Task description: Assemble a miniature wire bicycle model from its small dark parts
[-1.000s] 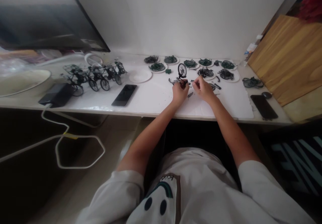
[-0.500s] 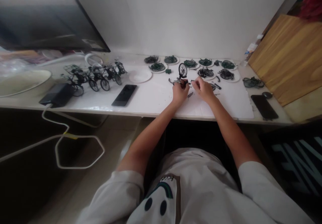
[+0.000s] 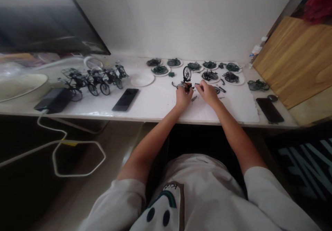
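A partly assembled miniature bicycle (image 3: pixel 187 73) stands on the white work surface, one spoked black wheel sticking up. My left hand (image 3: pixel 184 98) is closed round its lower part, and the fingers hide much of the frame. Just to the right, my right hand (image 3: pixel 208 93) pinches a small, thin dark piece (image 3: pixel 197 84) whose tip points toward the bicycle; its kind is too small to tell. On the surface between my wrists lies a small grey part (image 3: pixel 194 98). Beyond my right hand are a loose wheel (image 3: pixel 217 90) and a short black bar (image 3: pixel 222 89).
Several white plates (image 3: pixel 242 81) of dark green and black bicycle parts line the back. Finished miniature bicycles (image 3: pixel 105 88) stand at left beside a bare plate (image 3: pixel 142 80), a phone (image 3: pixel 125 100) and a black power adapter (image 3: pixel 53 100). Another phone (image 3: pixel 269 109) lies at right.
The whole view has shifted slightly, so things sit a little further left. Both hands keep nearly the same pose, with the right hand's piece a touch nearer the bicycle.
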{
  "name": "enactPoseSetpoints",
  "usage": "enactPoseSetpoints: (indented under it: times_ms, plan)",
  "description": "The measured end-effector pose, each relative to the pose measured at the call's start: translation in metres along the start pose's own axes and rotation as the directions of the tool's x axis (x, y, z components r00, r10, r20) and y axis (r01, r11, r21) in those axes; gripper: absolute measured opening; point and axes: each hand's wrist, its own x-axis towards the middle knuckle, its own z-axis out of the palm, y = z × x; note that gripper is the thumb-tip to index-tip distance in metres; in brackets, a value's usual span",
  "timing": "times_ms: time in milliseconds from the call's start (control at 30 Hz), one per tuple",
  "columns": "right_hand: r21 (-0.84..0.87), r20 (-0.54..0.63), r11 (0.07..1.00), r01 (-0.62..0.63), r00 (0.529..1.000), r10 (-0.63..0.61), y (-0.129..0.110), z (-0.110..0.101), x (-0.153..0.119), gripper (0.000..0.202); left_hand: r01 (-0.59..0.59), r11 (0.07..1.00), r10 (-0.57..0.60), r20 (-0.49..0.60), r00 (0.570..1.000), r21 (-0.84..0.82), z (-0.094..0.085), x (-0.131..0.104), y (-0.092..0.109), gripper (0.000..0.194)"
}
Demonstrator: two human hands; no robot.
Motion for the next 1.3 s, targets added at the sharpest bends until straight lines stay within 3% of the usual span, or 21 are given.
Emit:
enactPoseSetpoints:
  times_ms: [433, 800, 1100, 1300]
  plan:
    - [0.191, 0.062, 0.981, -0.032, 0.998, 0.02, 0.006, 0.004, -0.001, 0.035, -0.022, 1.0, 0.022, 0.008, 1.0, 0.001, 0.0, 0.002, -0.008, 0.016]
    - [0.07, 0.037, 0.997, -0.016, 0.999, 0.013, 0.0, -0.001, -0.001, 0.048, -0.026, 0.999, 0.026, 0.002, 1.0, 0.034, -0.001, -0.002, -0.001, 0.014]
    - [0.24, -0.011, 0.969, -0.062, 0.998, 0.067, 0.0, -0.01, 0.0, 0.067, 0.033, 0.994, -0.028, 0.051, 0.998, -0.105, 0.002, -0.001, 0.003, 0.011]
    - [0.372, -0.102, 0.923, -0.097, 0.984, 0.144, 0.008, -0.018, 0.003, 0.07, 0.129, 0.945, -0.117, 0.058, 0.991, -0.299, 0.006, 0.001, 0.007, 0.023]
